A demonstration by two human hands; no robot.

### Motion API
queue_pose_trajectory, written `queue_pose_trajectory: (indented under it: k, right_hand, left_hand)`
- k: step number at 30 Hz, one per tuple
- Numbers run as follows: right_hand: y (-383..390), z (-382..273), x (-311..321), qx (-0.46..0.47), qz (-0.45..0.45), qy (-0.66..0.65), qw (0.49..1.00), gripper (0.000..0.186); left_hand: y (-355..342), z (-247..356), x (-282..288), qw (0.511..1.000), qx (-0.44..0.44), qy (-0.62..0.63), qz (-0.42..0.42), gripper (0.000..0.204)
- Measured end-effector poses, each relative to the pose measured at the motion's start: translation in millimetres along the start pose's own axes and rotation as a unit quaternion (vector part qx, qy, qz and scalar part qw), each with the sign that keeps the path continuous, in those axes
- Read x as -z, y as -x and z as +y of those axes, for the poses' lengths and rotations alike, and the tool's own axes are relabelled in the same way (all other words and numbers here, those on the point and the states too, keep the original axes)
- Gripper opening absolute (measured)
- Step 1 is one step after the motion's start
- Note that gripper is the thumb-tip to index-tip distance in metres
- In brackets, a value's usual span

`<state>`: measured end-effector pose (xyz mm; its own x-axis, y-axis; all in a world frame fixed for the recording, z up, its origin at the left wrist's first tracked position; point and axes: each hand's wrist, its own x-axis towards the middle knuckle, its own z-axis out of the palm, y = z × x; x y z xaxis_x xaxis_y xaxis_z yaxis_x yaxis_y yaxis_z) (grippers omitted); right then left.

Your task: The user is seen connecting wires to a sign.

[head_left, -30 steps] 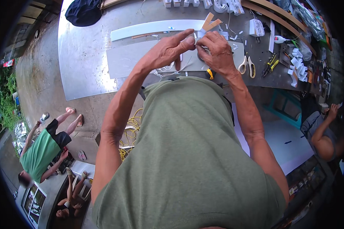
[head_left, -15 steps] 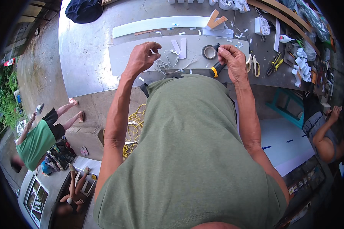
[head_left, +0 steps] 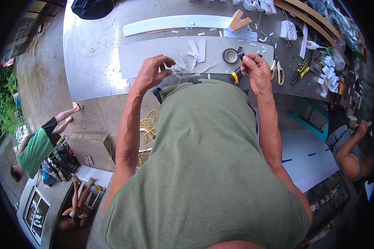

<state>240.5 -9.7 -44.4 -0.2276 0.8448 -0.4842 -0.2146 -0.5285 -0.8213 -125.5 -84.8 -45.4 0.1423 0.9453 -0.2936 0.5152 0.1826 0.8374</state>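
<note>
Near the middle of the frame, over the front of the metal tabletop (head_left: 93, 62), the person's right hand (head_left: 258, 74) has its grip pinched on a small dark piece (head_left: 241, 56), thumb against fingertip. I see this piece just to the right of a roll of black tape (head_left: 224, 56), which lies flat on a long grey board (head_left: 139, 58). The left hand (head_left: 151, 74), left of centre, has a released grip, fingers curled and thumb apart, near a tangle of white wired modules (head_left: 190, 65). Two pale strips (head_left: 202, 50) lie beside the tangle.

A black-and-yellow tool (head_left: 236, 77) sits just left of the right hand, and pale-handled scissors (head_left: 280, 74) lie to its right. Further right are yellow-handled pliers (head_left: 299, 74) and a heap of white curved pieces (head_left: 328, 74). Towards the top of the frame I see a long white strip (head_left: 174, 25) and a tan V-shaped piece (head_left: 238, 23). At the left edge, a person in a green shirt (head_left: 35, 153) is on the floor side, well apart from the tabletop.
</note>
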Motion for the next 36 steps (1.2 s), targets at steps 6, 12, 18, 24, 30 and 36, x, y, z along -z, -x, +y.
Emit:
queue_pose_trajectory:
  k: [6,12,18,24,30,36]
  right_hand:
    - [1.5,4.3,-3.4,-0.025,-0.015,-0.002,1.000,0.015]
    - [5.5,5.9,-13.6,-0.032,-0.023,-0.016,0.999,0.014]
    - [11.5,-6.1,-22.8,-0.039,-0.035,-0.048,0.997,0.013]
    - [23.9,-22.7,-48.4,-0.068,-0.099,-0.094,0.988,0.012]
    - [24.2,-9.3,-69.7,-0.226,-0.133,-0.201,0.944,0.013]
    - [13.8,9.5,-72.2,-0.230,-0.100,-0.257,0.933,0.015]
  left_hand:
    - [13.9,17.2,-20.7,0.982,-0.092,-0.162,-0.040,0.036]
    - [8.3,8.4,-40.9,0.980,-0.057,-0.192,-0.008,0.020]
    - [-3.0,12.9,-36.2,0.997,-0.006,0.017,0.076,0.020]
    - [-14.1,62.8,-22.8,0.967,0.093,0.231,0.054,0.031]
    - [-21.2,83.7,-37.4,0.960,0.050,0.274,0.018,0.029]
    - [-16.2,83.5,-40.3,0.961,0.067,0.266,-0.035,0.031]
